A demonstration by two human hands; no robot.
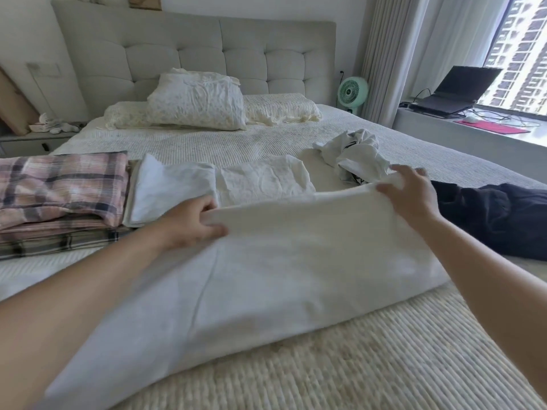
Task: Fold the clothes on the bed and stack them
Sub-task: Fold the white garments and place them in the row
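- Head view: I see my left hand (194, 220) pinching the white cloth (266, 255) at its 10 o'clock corner.
- My right hand (410, 193) grips its 2 o'clock corner.
- Plaid stack (59, 196) lies at 9 o'clock on the bed (207, 143).

Landmark = pillow (196, 99): folded stack (59, 199) front-left, crumpled garment (352, 158) front-right, fan (352, 93) right, laptop (455, 93) beyond fan.

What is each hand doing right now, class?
Left hand: grips the far edge of the white garment.
Right hand: grips the same edge, further right.
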